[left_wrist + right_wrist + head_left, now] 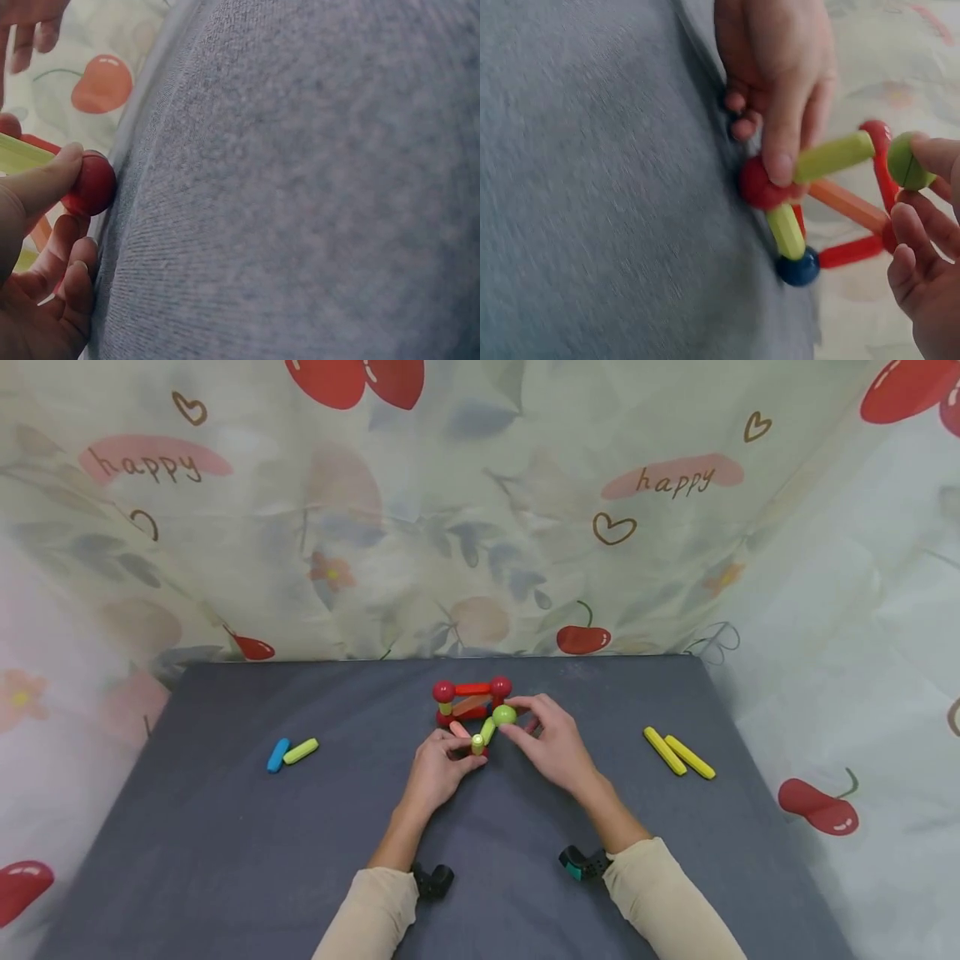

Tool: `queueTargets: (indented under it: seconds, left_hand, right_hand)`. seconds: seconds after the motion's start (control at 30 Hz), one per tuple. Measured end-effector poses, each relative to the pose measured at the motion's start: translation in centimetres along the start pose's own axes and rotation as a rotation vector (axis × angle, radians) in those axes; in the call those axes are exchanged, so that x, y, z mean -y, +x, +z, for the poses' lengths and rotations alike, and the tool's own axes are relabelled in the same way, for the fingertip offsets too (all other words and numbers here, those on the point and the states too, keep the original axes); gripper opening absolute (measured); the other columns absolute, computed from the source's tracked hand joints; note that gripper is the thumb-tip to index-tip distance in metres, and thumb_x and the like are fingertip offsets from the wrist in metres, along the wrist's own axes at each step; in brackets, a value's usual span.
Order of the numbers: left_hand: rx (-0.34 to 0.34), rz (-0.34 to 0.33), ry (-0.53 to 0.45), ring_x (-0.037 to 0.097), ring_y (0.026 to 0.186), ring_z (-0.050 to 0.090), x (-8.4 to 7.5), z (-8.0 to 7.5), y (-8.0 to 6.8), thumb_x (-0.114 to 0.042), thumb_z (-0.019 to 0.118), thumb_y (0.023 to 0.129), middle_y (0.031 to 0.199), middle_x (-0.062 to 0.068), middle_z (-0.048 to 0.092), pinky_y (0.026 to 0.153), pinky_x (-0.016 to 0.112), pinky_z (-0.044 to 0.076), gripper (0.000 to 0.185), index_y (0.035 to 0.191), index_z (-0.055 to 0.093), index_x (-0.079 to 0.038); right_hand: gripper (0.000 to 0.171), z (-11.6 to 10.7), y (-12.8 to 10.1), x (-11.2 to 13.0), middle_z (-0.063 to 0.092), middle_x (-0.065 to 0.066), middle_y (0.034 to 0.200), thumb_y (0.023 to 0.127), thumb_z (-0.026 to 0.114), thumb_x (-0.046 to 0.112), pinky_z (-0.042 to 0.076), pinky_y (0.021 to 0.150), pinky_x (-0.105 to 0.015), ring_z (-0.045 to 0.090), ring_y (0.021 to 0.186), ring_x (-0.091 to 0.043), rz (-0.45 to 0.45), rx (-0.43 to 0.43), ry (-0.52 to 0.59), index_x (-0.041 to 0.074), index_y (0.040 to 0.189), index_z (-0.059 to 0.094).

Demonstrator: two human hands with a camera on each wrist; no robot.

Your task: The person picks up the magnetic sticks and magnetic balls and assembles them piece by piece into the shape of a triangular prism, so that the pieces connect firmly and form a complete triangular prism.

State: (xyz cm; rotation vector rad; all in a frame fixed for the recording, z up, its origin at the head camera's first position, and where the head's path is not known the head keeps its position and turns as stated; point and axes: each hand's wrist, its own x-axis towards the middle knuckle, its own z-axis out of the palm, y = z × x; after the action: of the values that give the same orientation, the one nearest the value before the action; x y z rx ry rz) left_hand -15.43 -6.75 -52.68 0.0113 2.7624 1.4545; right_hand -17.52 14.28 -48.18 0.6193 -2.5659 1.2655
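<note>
A small frame of coloured sticks and balls stands at the table's middle, its red back stick point(472, 690) running between two red balls. My left hand point(437, 772) holds a red ball point(96, 184) at the frame's near corner, between thumb and fingers. From that ball an upright yellow-green stick point(832, 156) rises, and another yellow-green stick point(785, 232) leads to a blue ball point(799, 268). Pinched in my right hand point(553, 747) is a green ball point(505, 715), just right of the upright stick's top and apart from it. An orange stick point(847, 205) slants across the frame.
To the left lie a short blue stick point(278, 755) and a yellow-green stick point(301, 752). Two longer yellow sticks point(665, 751) lie at the right. The dark grey table point(247, 843) ends at a patterned curtain point(420, 527) behind.
</note>
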Motion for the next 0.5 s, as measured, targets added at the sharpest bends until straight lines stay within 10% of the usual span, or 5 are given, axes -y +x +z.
queueTargets:
  seconds: [0.3, 0.5]
  left_hand:
    - [0.014, 0.042, 0.024, 0.012, 0.071, 0.051, 0.3, 0.1, 0.3, -0.032, 0.085, 0.083, 0.095, 0.006, 0.062, 0.065, 0.024, 0.044, 0.038, 0.117, 0.079, -0.016]
    - [-0.017, -0.027, 0.054, 0.018, 0.083, 0.061, 0.6, -3.2, 1.0, -0.029, 0.085, 0.084, 0.109, 0.005, 0.067, 0.076, 0.034, 0.053, 0.039, 0.117, 0.072, -0.014]
  right_hand:
    - [0.041, 1.9, -0.4, 1.6, 0.064, 0.0, 0.111, 0.092, 0.077, 0.022, 0.051, 0.068, -0.024, 0.06, 0.082, -0.012, -0.049, 0.123, 0.022, 0.014, 0.131, 0.066]
    - [0.053, 2.9, -1.2, 0.7, 0.064, -0.006, 0.117, 0.089, 0.08, 0.032, 0.053, 0.073, -0.025, 0.059, 0.082, -0.01, 0.1, 0.187, -0.019, 0.016, 0.135, 0.06]
